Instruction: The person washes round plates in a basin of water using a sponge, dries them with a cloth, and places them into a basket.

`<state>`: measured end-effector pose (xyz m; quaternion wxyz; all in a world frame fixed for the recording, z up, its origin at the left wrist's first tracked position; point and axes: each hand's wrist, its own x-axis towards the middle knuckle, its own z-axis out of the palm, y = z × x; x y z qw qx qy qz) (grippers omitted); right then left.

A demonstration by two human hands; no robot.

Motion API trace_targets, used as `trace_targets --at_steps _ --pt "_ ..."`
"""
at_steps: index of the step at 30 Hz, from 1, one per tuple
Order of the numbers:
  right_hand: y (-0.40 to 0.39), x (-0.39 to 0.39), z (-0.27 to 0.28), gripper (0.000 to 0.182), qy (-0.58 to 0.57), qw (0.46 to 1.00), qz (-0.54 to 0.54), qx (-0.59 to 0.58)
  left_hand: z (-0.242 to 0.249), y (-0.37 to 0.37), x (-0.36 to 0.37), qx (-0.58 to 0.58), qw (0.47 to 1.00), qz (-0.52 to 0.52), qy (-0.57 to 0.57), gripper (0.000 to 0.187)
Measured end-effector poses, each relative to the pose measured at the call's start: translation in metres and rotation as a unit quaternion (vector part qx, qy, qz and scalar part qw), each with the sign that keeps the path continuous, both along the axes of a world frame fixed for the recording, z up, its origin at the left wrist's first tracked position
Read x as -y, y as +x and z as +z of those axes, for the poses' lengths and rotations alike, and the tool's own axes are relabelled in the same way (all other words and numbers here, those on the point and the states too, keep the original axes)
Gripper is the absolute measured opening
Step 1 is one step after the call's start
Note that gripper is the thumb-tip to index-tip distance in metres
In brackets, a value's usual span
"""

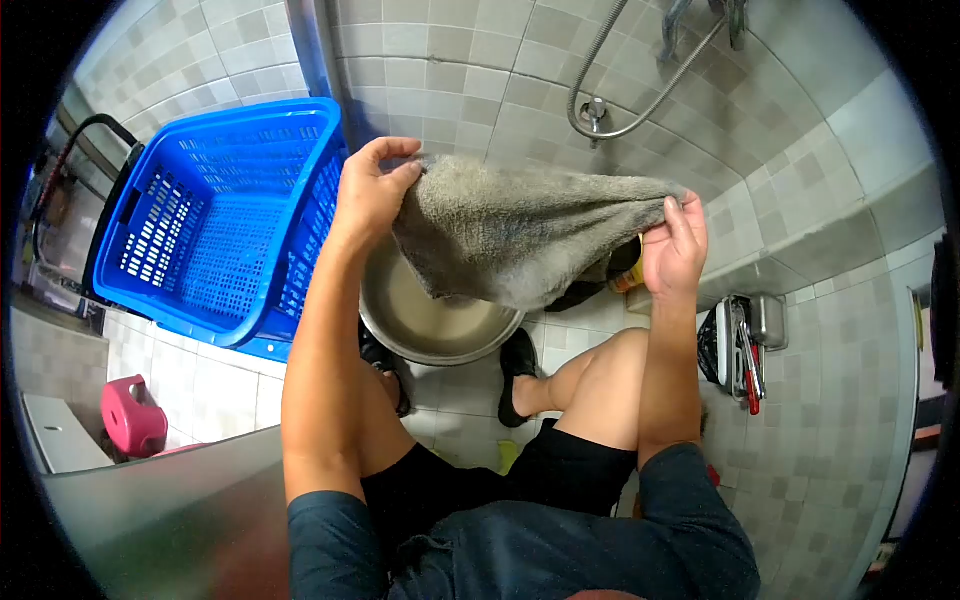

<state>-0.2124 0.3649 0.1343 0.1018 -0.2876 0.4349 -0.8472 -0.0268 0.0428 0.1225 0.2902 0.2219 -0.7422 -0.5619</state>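
Observation:
A grey-brown towel (500, 225) hangs stretched between my two hands above a metal basin (440, 358). My left hand (375, 190) pinches its left corner between thumb and fingers. At the other end my right hand (675, 245) grips the gathered right corner. Cloudy, beige water (425, 312) stands in the basin between my feet. The towel hides the far part of the basin. Part of a yellow container (628, 278) shows beside my right hand, mostly covered.
A blue perforated basket (225, 230) with a black handle stands at the left. Beyond it sits a pink stool (134, 416). A shower hose (655, 120) loops down the tiled wall. A rack (738, 345) with red-handled tools is at the right.

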Motion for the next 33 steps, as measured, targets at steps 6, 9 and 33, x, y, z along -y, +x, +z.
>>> trace_targets --at_steps 6,9,33 --pt "0.003 -0.009 -0.014 0.036 0.188 0.977 -0.104 -0.011 -0.006 -0.007 0.011 -0.111 0.960 -0.104 0.234 0.034" --pt "0.004 -0.016 -0.009 0.035 0.288 0.954 -0.052 -0.061 0.003 -0.005 0.004 -0.104 0.965 -0.148 0.188 0.046" --pt "-0.013 -0.029 -0.107 0.032 0.268 0.918 -0.289 0.051 0.025 0.021 -0.149 -0.179 0.857 -0.483 0.030 0.055"
